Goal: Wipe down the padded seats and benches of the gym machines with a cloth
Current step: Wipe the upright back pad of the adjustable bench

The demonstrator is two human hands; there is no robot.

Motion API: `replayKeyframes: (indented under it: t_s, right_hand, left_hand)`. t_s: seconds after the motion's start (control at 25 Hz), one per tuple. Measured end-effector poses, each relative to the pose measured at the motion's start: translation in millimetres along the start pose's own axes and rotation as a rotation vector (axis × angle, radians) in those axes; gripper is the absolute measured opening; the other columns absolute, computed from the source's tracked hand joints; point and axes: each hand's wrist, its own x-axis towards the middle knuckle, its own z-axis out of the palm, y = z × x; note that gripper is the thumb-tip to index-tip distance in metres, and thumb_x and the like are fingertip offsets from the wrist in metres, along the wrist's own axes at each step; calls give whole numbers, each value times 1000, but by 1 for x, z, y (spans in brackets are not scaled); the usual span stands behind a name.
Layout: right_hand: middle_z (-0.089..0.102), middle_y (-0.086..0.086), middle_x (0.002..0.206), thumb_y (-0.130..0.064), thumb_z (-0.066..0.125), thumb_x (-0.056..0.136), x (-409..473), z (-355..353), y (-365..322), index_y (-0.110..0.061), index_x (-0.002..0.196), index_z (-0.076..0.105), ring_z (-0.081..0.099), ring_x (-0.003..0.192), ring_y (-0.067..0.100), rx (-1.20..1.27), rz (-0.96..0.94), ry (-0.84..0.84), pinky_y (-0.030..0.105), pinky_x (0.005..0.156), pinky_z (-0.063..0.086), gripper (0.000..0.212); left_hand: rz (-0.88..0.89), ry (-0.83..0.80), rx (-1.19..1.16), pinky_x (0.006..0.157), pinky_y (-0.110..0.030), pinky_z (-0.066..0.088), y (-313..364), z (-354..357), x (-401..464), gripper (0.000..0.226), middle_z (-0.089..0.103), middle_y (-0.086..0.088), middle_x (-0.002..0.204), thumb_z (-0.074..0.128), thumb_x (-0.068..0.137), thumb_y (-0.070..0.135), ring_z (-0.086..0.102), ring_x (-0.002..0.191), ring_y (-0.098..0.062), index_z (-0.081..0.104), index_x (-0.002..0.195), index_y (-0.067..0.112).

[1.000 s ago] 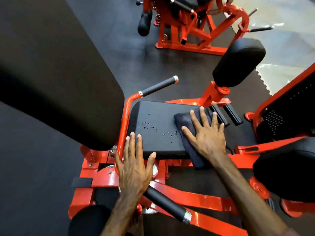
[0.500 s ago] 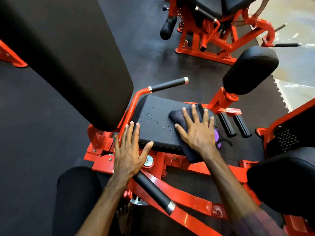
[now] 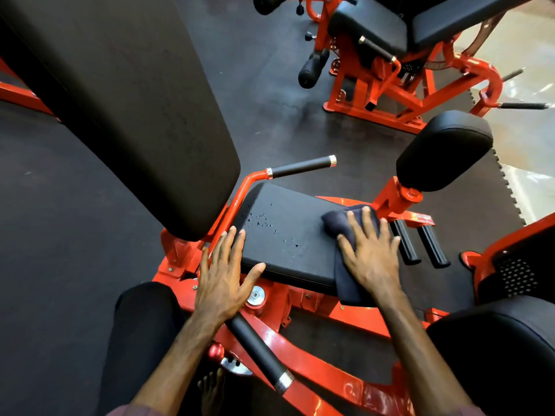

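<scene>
— What is lying under your hands?

— Your right hand [image 3: 371, 256] is pressing flat, fingers spread, on a soft dark navy cloth [image 3: 345, 274] that is draping over the near right corner of the rectangular black padded seat [image 3: 285, 232]. Your left hand [image 3: 223, 277] is resting open on the seat's left edge.

— And between them?

— Smooth vinyl is showing, beaded with droplets [image 3: 264, 220]. The glossy orange frame [image 3: 303, 298] is standing on dark rubber floor mats [image 3: 54, 223].

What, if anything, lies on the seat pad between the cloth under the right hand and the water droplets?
Nothing visible: bare black padded seat separates the dark blue cloth, under the flat right hand, from the scattered water droplets.
</scene>
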Motion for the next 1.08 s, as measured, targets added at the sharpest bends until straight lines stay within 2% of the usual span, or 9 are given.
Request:
replayKeyframes:
  t_s: [0.08, 0.16, 0.32, 0.52, 0.68, 0.8, 0.88, 0.92, 1.08]
  right_hand:
    - [4, 3, 177, -60, 34, 105, 29, -7, -12, -35, 167, 14, 8, 158, 47, 46, 146, -36, 69, 123, 12, 71]
    - [8, 5, 176, -63, 34, 104, 49, -11, -38, -35, 167, 14, 11, 156, 51, 33, 163, -61, 69, 122, 15, 71]
    - [6, -9, 176, -67, 22, 102, 16, -1, -22, -45, 165, 15, 13, 159, 41, -90, -123, -30, 65, 124, 13, 67]
    - [8, -3, 177, -67, 29, 103, 49, -16, -57, -44, 166, 11, 14, 157, 46, -20, 71, -94, 69, 123, 11, 69]
    - [2, -9, 177, -72, 5, 92, 24, -7, -61, -45, 166, 12, 6, 161, 37, -93, -261, -90, 62, 127, 6, 79]
    - [-2, -12, 176, -68, 11, 96, 26, -10, -53, -44, 166, 12, 2, 162, 30, -85, -169, -97, 65, 126, 0, 74]
    - [2, -6, 177, -64, 24, 102, 43, -19, -74, -42, 166, 12, 3, 162, 35, -22, -66, -110, 66, 126, 1, 69]
    - [4, -4, 177, -65, 21, 101, 45, -19, -82, -40, 167, 11, 2, 161, 37, -34, -72, -97, 65, 126, 2, 71]
    - [-5, -12, 176, -68, -5, 83, 10, -1, -61, -44, 166, 7, -7, 163, 28, -117, -361, -84, 56, 129, -3, 87]
  left_hand:
    - [-3, 0, 22, 130, -54, 14, 0, 0, 1, 86, 7, 4, 177, 28, 101, 76, 7, 163, -14, 15, 169, 25]
    - [-3, -11, 28, 130, -54, 14, -1, 0, 2, 86, 6, 4, 177, 28, 101, 76, 7, 163, -14, 14, 169, 25]
    - [-7, -6, -2, 129, -55, 16, -3, 3, -3, 87, 5, 7, 177, 27, 100, 78, 7, 163, -12, 14, 169, 28]
    - [-26, -28, -35, 131, -53, 10, -4, -2, 0, 86, 0, 13, 176, 22, 99, 82, -1, 162, -6, 10, 169, 33]
    - [-60, 8, -120, 131, -49, 10, -3, -3, 1, 82, 6, 22, 174, 21, 98, 83, 1, 161, -1, 18, 167, 38]
    - [-102, 36, -149, 131, -46, 12, -2, 0, 4, 79, 9, 27, 172, 24, 98, 84, 7, 160, -3, 20, 165, 42]
    - [-95, 52, -152, 130, -47, 16, -1, -3, 5, 78, 13, 25, 172, 26, 97, 84, 10, 160, -2, 21, 164, 43]
    - [-90, 48, -151, 130, -48, 18, -2, -3, 5, 78, 16, 24, 172, 28, 98, 83, 12, 159, -3, 22, 164, 43]
    - [-74, 75, -153, 124, -52, 30, -3, -4, 7, 76, 30, 17, 168, 33, 97, 82, 27, 155, -7, 31, 160, 39]
